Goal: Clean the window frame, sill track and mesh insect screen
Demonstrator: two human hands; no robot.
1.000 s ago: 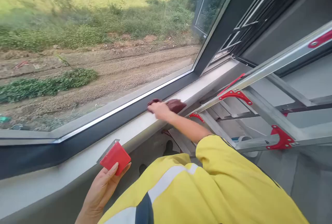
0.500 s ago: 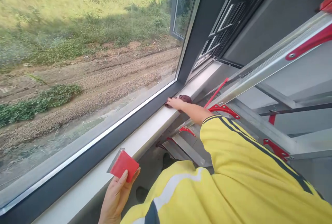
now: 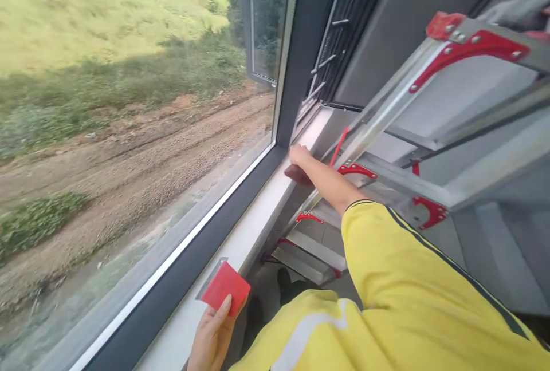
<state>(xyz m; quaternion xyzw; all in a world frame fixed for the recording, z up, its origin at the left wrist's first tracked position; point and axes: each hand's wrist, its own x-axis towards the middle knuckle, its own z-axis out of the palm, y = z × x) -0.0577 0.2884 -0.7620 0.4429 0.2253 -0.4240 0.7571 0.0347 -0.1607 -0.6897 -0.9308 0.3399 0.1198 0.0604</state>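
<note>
Along the white window sill [image 3: 253,233], the right hand [image 3: 299,156] is stretched far out to the corner where the sill meets the dark window frame [image 3: 296,73], pressing a dark red cloth [image 3: 297,175] flat against the sill's edge; its grip looks closed over the cloth, though the fingers are partly hidden from here. Nearer, the left hand [image 3: 211,339] pinches a red scraper [image 3: 226,288] by its lower edge, thumb on its face, with the metal blade lying toward the sill. An aluminium stepladder [image 3: 387,130] with red brackets stands just beside the reaching arm.
</note>
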